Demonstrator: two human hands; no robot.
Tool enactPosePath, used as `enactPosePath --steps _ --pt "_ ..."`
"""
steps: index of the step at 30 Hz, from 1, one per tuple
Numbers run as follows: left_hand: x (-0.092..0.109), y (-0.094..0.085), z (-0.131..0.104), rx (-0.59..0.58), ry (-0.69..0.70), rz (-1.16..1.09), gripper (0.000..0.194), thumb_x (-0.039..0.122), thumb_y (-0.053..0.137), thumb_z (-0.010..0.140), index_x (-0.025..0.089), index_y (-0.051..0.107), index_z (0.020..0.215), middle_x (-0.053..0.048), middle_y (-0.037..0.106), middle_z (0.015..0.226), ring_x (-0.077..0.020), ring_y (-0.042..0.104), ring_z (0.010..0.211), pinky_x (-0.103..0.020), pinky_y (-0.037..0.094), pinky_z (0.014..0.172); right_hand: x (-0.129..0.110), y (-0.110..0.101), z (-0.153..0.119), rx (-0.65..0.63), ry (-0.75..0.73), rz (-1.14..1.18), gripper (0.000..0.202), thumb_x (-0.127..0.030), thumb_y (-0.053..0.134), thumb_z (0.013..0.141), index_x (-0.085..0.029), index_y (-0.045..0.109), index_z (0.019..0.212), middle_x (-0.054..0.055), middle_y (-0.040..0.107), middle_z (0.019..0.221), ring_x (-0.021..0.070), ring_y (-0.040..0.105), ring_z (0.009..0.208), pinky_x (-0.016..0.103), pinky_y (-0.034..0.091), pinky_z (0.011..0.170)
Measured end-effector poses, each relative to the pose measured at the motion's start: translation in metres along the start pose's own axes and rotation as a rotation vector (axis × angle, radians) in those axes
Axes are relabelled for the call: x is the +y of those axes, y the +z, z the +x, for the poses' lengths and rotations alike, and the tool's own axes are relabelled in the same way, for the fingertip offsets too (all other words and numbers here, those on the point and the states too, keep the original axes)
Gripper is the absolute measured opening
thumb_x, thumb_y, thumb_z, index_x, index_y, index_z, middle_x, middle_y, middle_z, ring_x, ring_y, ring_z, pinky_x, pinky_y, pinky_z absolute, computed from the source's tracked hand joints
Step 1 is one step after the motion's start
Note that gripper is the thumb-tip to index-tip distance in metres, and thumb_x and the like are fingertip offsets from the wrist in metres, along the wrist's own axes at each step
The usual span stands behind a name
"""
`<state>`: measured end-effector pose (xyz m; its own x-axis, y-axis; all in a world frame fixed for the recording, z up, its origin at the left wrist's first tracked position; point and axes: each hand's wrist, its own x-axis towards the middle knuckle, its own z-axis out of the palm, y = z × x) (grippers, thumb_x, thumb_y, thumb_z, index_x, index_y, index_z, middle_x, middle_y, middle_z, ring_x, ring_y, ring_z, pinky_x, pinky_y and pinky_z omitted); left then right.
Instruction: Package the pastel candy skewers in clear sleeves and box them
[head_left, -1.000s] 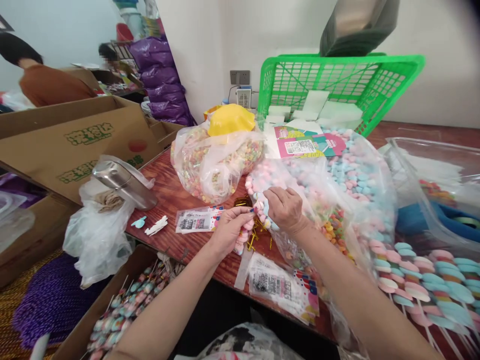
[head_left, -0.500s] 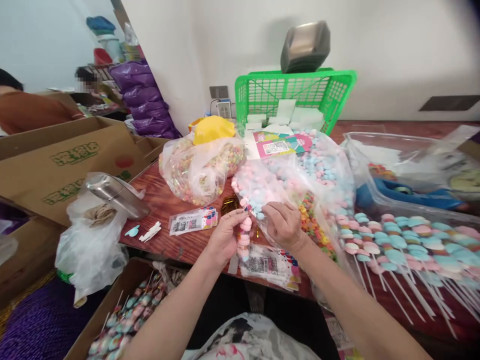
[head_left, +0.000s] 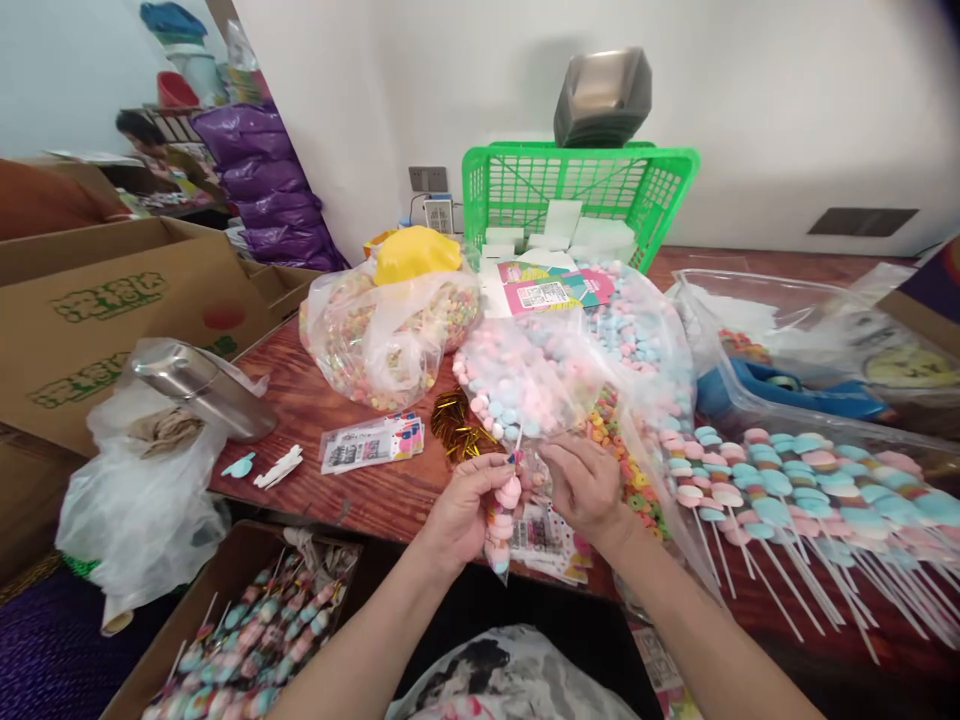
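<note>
My left hand [head_left: 463, 508] pinches the neck of a clear bag around a marshmallow skewer [head_left: 501, 525], pink, white and blue. The skewer hangs marshmallows-down, and its white stick points up past my fingertips. Just to its right, my right hand [head_left: 589, 487] has curled, closed fingers; anything small between them is hidden. Beneath the hands lie printed clear bags [head_left: 536, 540] at the table edge. Behind my left hand is a bunch of gold twist ties [head_left: 459, 425]. A plastic bag of loose pink and blue marshmallows [head_left: 517, 370] sits beyond both hands.
Unwrapped marshmallow skewers [head_left: 795, 490] lie at the right, near a clear plastic bin [head_left: 780, 283]. A box [head_left: 124, 690] of wrapped skewers stands low at the left. A steel flask [head_left: 206, 390], a bag of candy rings [head_left: 375, 340] and a green basket [head_left: 577, 160] surround the table; people sit far left.
My left hand and the bagged skewer have moved slightly down and right in view. My right hand has also lowered a little. The camera view has shifted slightly.
</note>
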<state>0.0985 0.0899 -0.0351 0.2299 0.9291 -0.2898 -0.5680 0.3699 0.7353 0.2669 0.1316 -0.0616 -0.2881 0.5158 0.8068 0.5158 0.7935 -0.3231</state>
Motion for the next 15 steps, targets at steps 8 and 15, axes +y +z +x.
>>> enactPosePath --steps 8,15 --pt "0.028 -0.017 -0.005 -0.369 0.436 0.949 0.018 0.024 0.057 0.084 0.017 0.073 0.08 -0.008 0.064 0.075 -0.0184 0.056 0.073 -0.028 0.041 0.071 -0.004 -0.019 0.019 -0.541 0.493 0.571 0.022 -0.035 0.057 0.089 -0.022 0.07 0.102 0.006 0.071 0.101 0.0215 0.064 0.096 0.035 0.05 0.085" --pt "0.045 -0.044 0.002 -0.487 0.576 1.141 0.028 0.017 0.044 0.089 0.019 0.071 0.089 -0.01 0.065 0.075 -0.022 0.057 0.075 -0.031 0.042 0.073 -0.001 -0.001 0.046 -0.824 0.57 0.635 0.019 -0.035 0.06 0.088 -0.02 0.071 0.093 0.004 0.07 0.088 0.0172 0.062 0.082 0.029 0.047 0.074"
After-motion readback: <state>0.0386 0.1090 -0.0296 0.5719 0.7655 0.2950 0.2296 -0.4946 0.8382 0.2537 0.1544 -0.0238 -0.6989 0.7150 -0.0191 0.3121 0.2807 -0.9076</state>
